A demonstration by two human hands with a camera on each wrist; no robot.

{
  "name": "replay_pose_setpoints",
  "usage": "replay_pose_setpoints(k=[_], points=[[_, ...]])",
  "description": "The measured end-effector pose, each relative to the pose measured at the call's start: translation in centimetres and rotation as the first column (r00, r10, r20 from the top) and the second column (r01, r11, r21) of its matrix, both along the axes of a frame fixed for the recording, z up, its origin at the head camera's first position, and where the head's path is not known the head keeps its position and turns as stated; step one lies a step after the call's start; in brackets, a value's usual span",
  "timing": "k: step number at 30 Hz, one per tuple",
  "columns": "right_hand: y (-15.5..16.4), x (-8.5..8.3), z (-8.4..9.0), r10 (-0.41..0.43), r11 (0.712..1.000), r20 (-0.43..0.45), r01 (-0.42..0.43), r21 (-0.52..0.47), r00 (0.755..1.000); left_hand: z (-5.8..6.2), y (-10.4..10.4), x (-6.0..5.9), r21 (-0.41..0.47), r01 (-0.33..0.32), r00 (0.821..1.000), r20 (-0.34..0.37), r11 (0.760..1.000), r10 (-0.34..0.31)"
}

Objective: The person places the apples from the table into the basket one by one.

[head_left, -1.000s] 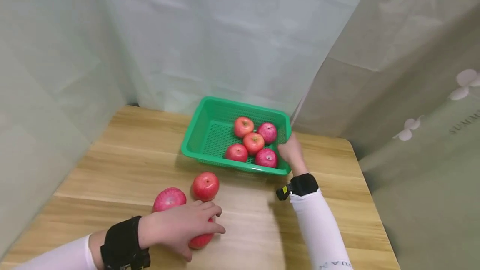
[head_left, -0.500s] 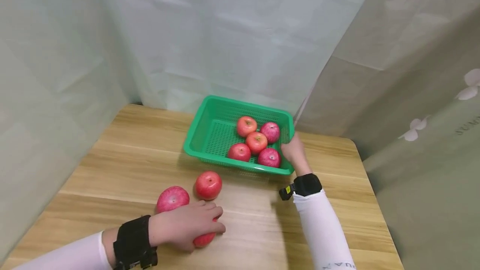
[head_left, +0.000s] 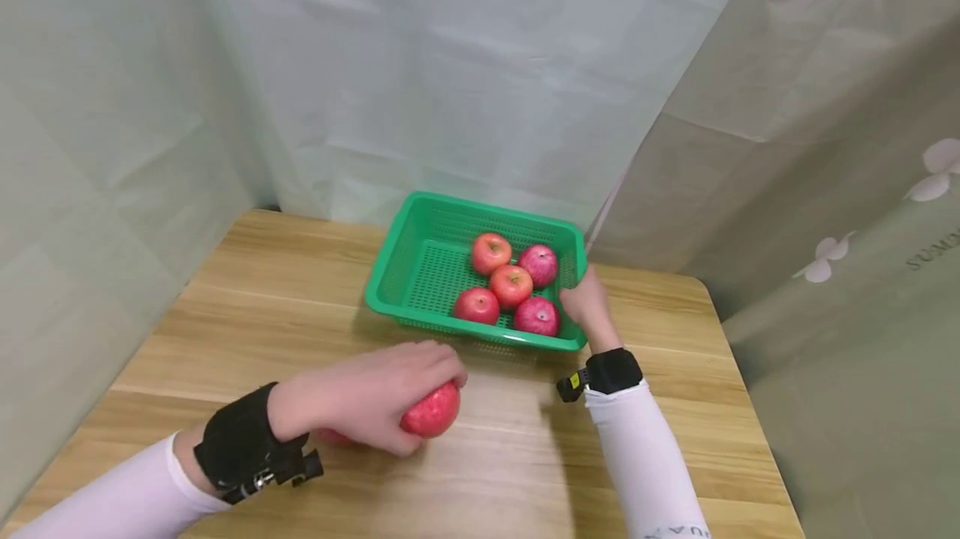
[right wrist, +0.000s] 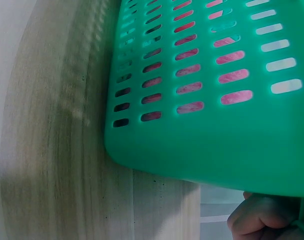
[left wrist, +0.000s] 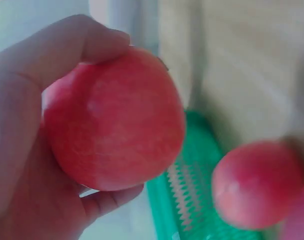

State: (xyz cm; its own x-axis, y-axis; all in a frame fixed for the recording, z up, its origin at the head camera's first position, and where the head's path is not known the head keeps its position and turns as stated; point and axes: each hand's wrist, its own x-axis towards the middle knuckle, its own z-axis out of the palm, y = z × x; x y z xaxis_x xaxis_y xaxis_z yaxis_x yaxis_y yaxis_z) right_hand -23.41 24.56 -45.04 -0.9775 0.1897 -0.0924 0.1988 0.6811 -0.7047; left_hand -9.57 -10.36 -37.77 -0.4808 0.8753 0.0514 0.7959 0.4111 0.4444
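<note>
Left hand (head_left: 375, 393) gripped a red apple (head_left: 433, 411) between thumb and fingers; apple appeared raised, on the near side of the basket. Risk noted: smooth, round skin could slip if the pinch loosened. A second apple (head_left: 333, 436) showed partly beneath the wrist; a low forearm might knock it rolling. Left wrist view showed a loose apple (left wrist: 259, 185) near the held one, liable to the same bump.

Farther off, right hand (head_left: 588, 306) held the right end of the green basket (head_left: 431, 276). Five apples (head_left: 512, 286) sat toward that end; a tug there, judged, could tip or slide the basket, and a drop onto them might bruise fruit.

Worktop (head_left: 487, 489): pale wood grain, flat, nothing visible to stop a rolling apple. Beyond its far edge hung a creased pale sheet (head_left: 480, 89); at right, a curtain (head_left: 840, 339) with printed petals and lettering.
</note>
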Motion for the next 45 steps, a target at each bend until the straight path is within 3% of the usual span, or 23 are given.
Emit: replay_pose_setpoints(k=[4,9,15,20,26,30,37,45], points=[[0.3,0.3,0.0,-0.01,1.0,-0.003,0.01,-0.012,1.0,1.8,0.3,-3.4,0.11,-0.087,0.996,0.025,0.99,0.085],[0.7,0.6,0.2,-0.017,1.0,-0.012,0.017,-0.003,1.0,2.4,1.0,-8.2,0.157,-0.231,0.973,0.022,0.96,0.231],[0.6,0.8,0.1,-0.029,1.0,-0.005,0.029,0.004,1.0,2.3,2.7,-13.3,0.016,-0.401,0.916,0.032,0.916,0.401],[0.4,0.9,0.1,-0.039,0.999,-0.005,0.039,0.004,0.999,1.5,4.4,-16.0,-0.121,-0.47,0.875,0.063,0.874,0.479],[0.0,0.9,0.1,-0.032,0.999,-0.025,0.032,-0.006,0.999,0.4,5.7,-17.3,-0.253,-0.533,0.812,0.116,0.808,0.572],[-0.3,0.8,0.3,-0.026,0.999,-0.014,0.025,-0.02,1.0,-0.3,6.3,-17.5,-0.275,-0.574,0.777,0.113,0.771,0.619],[-0.8,0.9,0.5,-0.018,1.0,-0.038,0.018,-0.012,0.999,-1.0,6.7,-17.3,-0.278,-0.613,0.749,0.096,0.74,0.656],[-1.3,1.3,0.0,-0.017,1.0,-0.012,0.017,0.013,1.0,-2.5,6.3,-16.7,-0.302,-0.625,0.735,0.084,0.72,0.673]])
